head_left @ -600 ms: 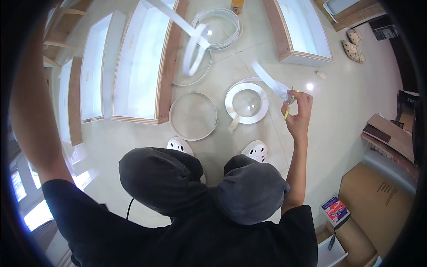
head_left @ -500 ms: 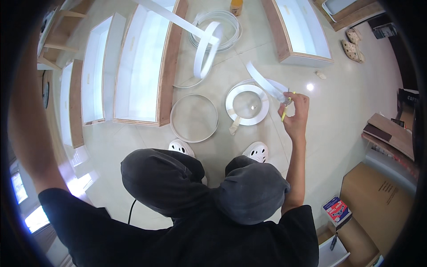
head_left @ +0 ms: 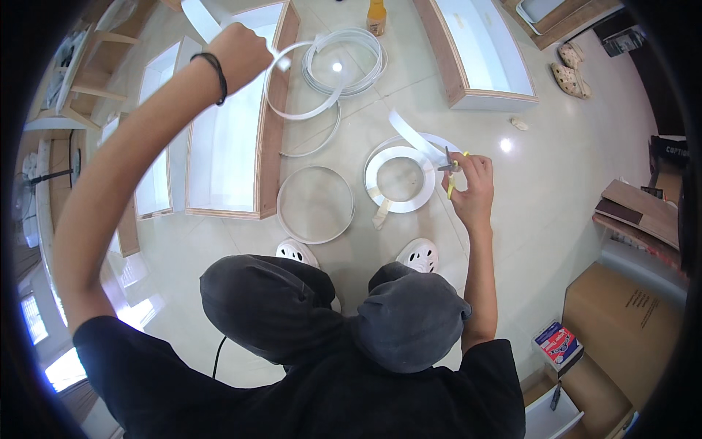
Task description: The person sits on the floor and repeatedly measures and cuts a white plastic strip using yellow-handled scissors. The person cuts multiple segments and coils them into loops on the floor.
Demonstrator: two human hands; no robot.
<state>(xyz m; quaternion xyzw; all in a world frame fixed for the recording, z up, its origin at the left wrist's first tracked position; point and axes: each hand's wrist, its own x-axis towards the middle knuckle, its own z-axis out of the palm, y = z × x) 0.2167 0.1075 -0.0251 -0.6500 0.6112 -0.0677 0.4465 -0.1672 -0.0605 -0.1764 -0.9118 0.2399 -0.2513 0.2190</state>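
Observation:
My left hand (head_left: 235, 55) is raised high at the upper left, gripping a long white edge-banding strip (head_left: 301, 111) that loops down toward the floor. My right hand (head_left: 472, 183) holds small yellow-handled scissors (head_left: 450, 170) beside a cut end of white strip (head_left: 409, 135). Directly below that end a thick roll of white strip (head_left: 401, 179) lies flat on the tiled floor, with a thin coil (head_left: 316, 204) to its left. I am squatting, my grey-trousered knees and white shoes (head_left: 417, 256) below them.
Wooden cabinet boxes with white insides lie open on the floor: one at left (head_left: 272, 124), one at upper right (head_left: 482, 55). A loose coil of strip (head_left: 347, 58) and an orange bottle (head_left: 376, 16) are at the top. Cardboard boxes (head_left: 629, 314) stand at right.
My left arm has swung up and into full view, lifting the strip higher. My right hand with the scissors stays near the roll, and the strip loop has shifted left.

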